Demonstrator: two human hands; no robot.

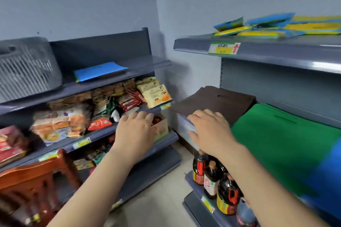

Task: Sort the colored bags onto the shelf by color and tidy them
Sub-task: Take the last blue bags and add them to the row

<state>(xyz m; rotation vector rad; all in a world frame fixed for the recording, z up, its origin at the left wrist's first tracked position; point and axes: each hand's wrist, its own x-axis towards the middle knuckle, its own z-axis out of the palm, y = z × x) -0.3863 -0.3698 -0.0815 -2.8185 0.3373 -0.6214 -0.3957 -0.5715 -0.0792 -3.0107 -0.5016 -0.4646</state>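
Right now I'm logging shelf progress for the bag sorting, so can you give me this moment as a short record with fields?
brown bags: flat stack at the left end of the right-hand middle shelf
green bags: flat stack beside the brown one, to its right
blue bags: right of the green, cut off by the frame edge
left hand: open, empty, in front of the snack shelves
right hand: open, palm down at the brown stack's front edge
top right shelf: loose blue-and-yellow items, untidy

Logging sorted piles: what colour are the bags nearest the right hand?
Dark brown bags, beside the right hand; head view.
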